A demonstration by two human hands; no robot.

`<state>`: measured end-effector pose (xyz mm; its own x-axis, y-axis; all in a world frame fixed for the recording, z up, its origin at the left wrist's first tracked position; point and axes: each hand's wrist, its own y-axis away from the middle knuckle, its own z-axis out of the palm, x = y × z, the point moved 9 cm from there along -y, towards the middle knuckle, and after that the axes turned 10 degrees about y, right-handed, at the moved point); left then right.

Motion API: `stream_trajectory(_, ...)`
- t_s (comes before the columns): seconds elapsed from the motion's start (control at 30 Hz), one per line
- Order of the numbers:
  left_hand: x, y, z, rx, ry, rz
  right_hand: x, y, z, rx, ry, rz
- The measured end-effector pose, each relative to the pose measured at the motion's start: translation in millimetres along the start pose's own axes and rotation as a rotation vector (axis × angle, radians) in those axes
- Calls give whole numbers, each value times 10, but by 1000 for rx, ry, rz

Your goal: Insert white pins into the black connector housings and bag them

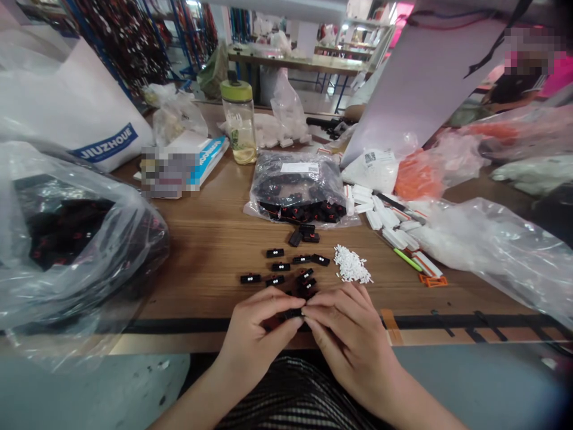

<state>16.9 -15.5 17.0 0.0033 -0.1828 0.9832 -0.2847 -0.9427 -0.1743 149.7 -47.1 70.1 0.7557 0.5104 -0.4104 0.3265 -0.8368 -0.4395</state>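
At the table's front edge, my left hand [268, 322] pinches a black connector housing [293, 312] between thumb and fingers. My right hand [344, 325] meets it there, its fingertips pressed together at the housing's right end; whatever lies between them is too small or hidden to make out. Just beyond my fingers lie several black connector housings [281, 267], many showing two white dots on the side. A heap of tiny white plugs [351, 264] sits beyond my right hand. A few more black housings [307, 229] rest farther back, without visible white dots.
A clear bag of black parts [299, 185] lies behind the housings. At left stands a large open plastic bag [147, 239]; a bottle [238, 122] is at the back. White pieces [394, 230], a green pen [406, 260] and orange frames [434, 280] lie at right.
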Motion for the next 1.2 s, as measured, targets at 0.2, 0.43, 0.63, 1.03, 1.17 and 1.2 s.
stream_trajectory(0.2,-56,21,2,31,7,-42,-107,48,-25,63,72,-59)
stream_trajectory(0.43,35,97,76,-9,-7,-43,302,144,-188,73,-29,73)
stream_trajectory(0.63,-9,140,159,-40,39,-76,1475,338,-389,-112,383,411)
stream_trajectory(1.03,1,162,319,-103,83,-76,1504,423,-365,-195,462,191)
stream_trajectory(1.17,-8,158,342,-108,87,-74,1570,469,-385,-107,391,271)
stream_trajectory(1.2,-8,155,347,-110,90,-70,1590,476,-393,-75,387,301)
